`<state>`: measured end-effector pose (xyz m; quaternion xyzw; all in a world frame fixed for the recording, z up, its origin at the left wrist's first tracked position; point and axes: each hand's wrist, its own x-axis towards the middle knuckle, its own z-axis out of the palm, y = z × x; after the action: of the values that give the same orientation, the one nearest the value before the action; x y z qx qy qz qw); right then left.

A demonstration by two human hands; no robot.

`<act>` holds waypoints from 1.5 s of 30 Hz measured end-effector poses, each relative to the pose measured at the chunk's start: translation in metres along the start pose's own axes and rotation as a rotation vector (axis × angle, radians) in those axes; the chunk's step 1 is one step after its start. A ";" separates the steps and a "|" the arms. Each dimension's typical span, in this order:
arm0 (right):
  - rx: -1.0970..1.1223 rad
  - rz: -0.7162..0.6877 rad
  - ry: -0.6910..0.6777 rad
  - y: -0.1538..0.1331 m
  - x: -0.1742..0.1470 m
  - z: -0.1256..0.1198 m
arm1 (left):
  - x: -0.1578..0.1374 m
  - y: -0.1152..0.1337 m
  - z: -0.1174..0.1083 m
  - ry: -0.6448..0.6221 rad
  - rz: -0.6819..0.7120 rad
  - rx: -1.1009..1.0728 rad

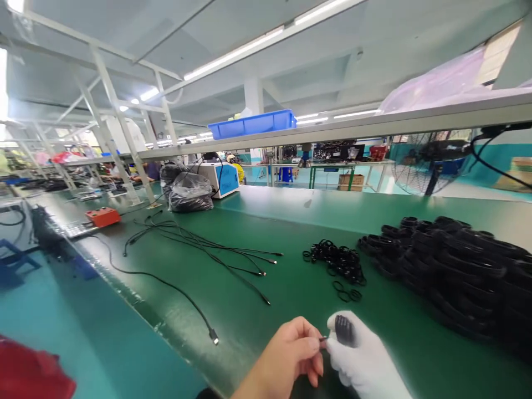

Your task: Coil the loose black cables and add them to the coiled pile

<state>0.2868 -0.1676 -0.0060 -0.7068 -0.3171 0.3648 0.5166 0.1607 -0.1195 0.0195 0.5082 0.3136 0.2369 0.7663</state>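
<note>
My bare left hand [297, 350] is closed in a pinch near the table's front edge. Its fingertips meet my right hand [357, 352], which wears a white glove and is also closed. Between them shows the end of a small dark piece [323, 338], too small to name. A black ribbed piece [344, 331] sits on the gloved fingers; I cannot tell whether it is worn or held. Just beyond the hands lies a heap of small black rings [338, 260]. To the left, several loose black cables [211, 252] are spread out, and one cable plug [213, 336] lies nearer me.
Coiled black cables [453, 271] are piled on the green table [291, 235] at right. Further back stand a black plastic bag [191, 191], a blue-and-white machine [226, 180] and a red box [102, 216]. A shelf overhead carries a blue tray [253, 125].
</note>
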 end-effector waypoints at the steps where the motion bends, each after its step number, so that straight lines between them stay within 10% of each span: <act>1: -0.031 -0.064 0.008 -0.002 -0.005 0.001 | -0.007 0.003 -0.001 -0.045 0.026 -0.008; 9: -0.332 -0.382 0.070 -0.011 -0.030 0.009 | -0.023 0.023 -0.023 0.041 0.074 0.892; 16: -0.296 -0.304 0.021 -0.015 -0.026 0.003 | -0.030 0.047 -0.016 -0.021 0.122 1.267; 26: 0.141 -0.189 -0.498 -0.013 -0.012 -0.003 | -0.026 0.048 -0.011 -0.075 0.089 0.859; 39: -0.214 -0.145 -0.480 0.005 -0.003 -0.005 | -0.021 0.055 0.018 -0.103 -0.015 1.169; 45: -0.210 -0.163 -0.426 -0.012 -0.015 -0.008 | -0.003 0.053 -0.002 -0.189 -0.015 1.222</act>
<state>0.2849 -0.1804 0.0099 -0.6360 -0.5110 0.4275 0.3895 0.1554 -0.1008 0.0685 0.8718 0.3268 -0.0372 0.3629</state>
